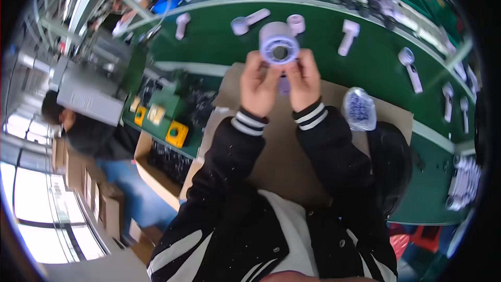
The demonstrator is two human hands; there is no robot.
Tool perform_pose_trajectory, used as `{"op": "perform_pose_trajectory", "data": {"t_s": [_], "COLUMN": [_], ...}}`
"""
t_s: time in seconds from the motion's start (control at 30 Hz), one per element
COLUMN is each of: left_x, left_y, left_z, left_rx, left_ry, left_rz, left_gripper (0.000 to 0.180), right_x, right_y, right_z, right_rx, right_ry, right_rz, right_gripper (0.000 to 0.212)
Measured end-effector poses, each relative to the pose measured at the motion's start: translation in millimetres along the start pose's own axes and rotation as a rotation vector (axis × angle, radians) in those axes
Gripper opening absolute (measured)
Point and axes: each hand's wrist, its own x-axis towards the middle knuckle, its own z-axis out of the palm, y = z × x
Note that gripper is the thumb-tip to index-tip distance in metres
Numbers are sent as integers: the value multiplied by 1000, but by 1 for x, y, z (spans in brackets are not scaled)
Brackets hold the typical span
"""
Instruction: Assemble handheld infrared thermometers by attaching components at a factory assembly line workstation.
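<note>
A green workbench [219, 47] curves across the upper frame. Bright windows [31, 198] glow at lower left, beside stacked cardboard boxes [99, 198].

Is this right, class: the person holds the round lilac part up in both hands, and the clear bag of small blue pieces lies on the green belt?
Not quite. The head view shows both hands, left hand and right hand, holding the round lilac part, but the clear bag of small blue pieces lies on the brown cardboard sheet, not the green belt.

Matt lilac plastic housing [279, 43] (smooth green belt [219, 42])
</note>
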Motion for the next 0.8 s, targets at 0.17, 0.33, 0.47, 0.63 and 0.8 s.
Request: {"op": "perform_pose_trajectory", "data": {"t_s": [0.17, 0.33, 0.47, 0.63, 0.8], "left_x": [2, 42, 77, 134, 177], "left_y": [-52, -114, -165, -224, -253], "left_z": [4, -65, -133, -187, -192], "left_rx": [86, -5, 18, 357, 810], "left_ry": [111, 445, 620, 474, 312], "left_rz": [-54, -324, -440, -382, -449], "left_gripper": [16, 26, 33, 44, 48], "right_x": [-5, -38, -53, -43, -46], "right_y": [46, 93, 116, 118, 130], "right_z": [-24, -35, -36, -43, -55], "right_rx": [-486, -886, -1049, -1111, -981], "right_ry": [75, -32, -136, -149, -222], "right_rz": [-129, 3, 56, -52, -67], "right_gripper": [23, 21, 17, 7, 8]}}
